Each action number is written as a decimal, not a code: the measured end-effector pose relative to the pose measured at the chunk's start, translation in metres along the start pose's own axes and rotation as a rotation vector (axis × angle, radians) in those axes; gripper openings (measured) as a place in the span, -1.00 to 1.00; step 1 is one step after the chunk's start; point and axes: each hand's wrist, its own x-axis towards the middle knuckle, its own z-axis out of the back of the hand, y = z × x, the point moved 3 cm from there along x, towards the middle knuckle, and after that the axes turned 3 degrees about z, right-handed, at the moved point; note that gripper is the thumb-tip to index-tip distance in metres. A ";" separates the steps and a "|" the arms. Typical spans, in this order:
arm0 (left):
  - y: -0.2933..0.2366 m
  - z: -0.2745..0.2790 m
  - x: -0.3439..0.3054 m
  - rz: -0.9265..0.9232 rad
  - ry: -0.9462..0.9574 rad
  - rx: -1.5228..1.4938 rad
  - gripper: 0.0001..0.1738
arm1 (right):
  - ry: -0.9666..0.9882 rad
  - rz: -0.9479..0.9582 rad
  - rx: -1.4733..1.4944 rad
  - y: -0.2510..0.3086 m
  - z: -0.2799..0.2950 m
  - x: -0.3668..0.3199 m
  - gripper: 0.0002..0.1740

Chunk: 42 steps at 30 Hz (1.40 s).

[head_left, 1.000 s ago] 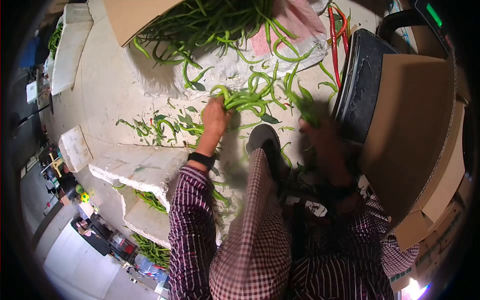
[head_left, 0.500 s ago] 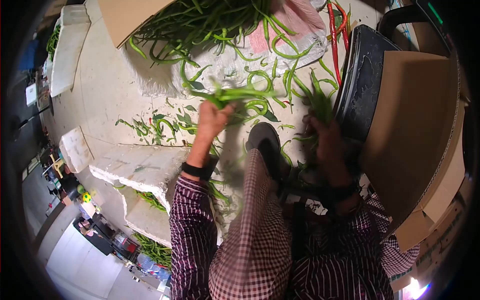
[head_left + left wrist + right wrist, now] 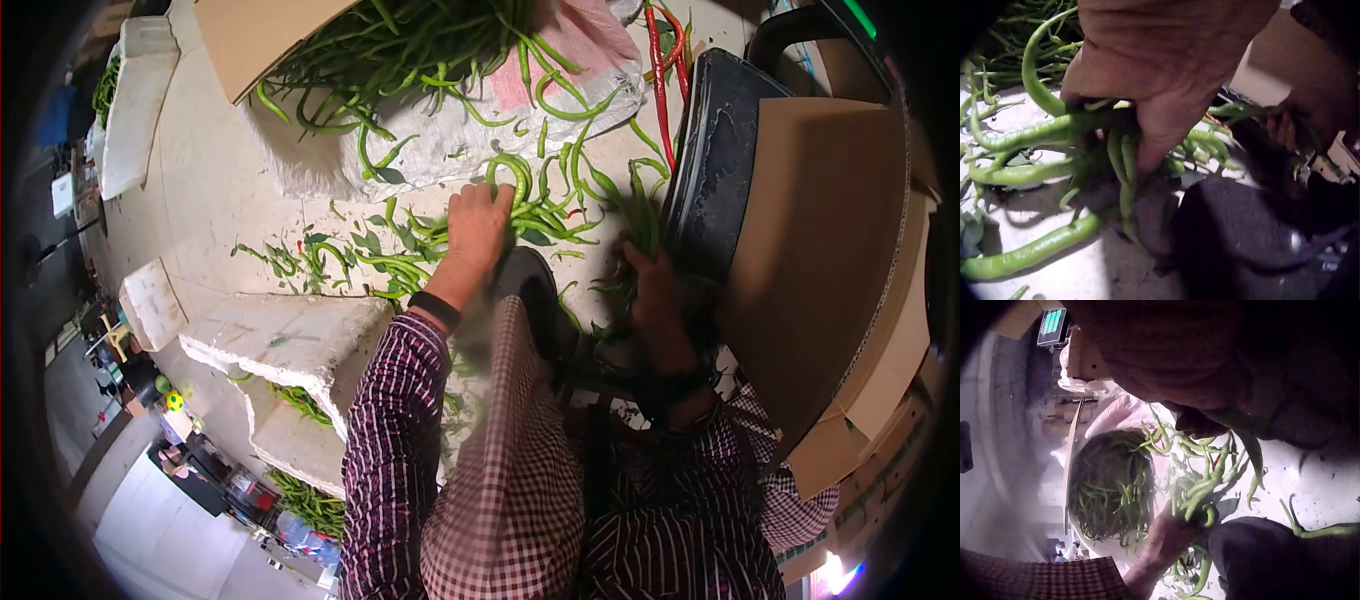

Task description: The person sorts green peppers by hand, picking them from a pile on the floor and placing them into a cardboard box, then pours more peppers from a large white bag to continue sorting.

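My left hand (image 3: 478, 228) is down at a small heap of long green chili peppers (image 3: 545, 218) on the floor. In the left wrist view its thumb and fingers curl round several curved green chili peppers (image 3: 1029, 134), their ends sticking out to the left. Farther right, beside the dark shoe, my right hand (image 3: 652, 285) grips a bunch of green chili peppers (image 3: 640, 215) that points away from me. The right wrist view shows that hand mostly dark, with a long pepper (image 3: 1252, 453) hanging out below it.
A big pile of green peppers (image 3: 400, 50) spills from a cardboard box (image 3: 265, 45) onto a white-and-pink sack (image 3: 330, 165). Red peppers (image 3: 660, 95) lie by a worn black scale (image 3: 715, 160). An open carton (image 3: 815, 250) stands right; foam boxes (image 3: 290, 325) stand left.
My left hand lifted peppers and swung left, then moved right and down to the heap. More peppers now lie left of it. My right hand shifted slightly right, keeping its bunch.
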 end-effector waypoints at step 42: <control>-0.105 0.432 -0.192 -0.041 -0.306 -1.952 -0.44 | 0.442 0.903 -0.094 0.203 0.039 -0.272 -0.57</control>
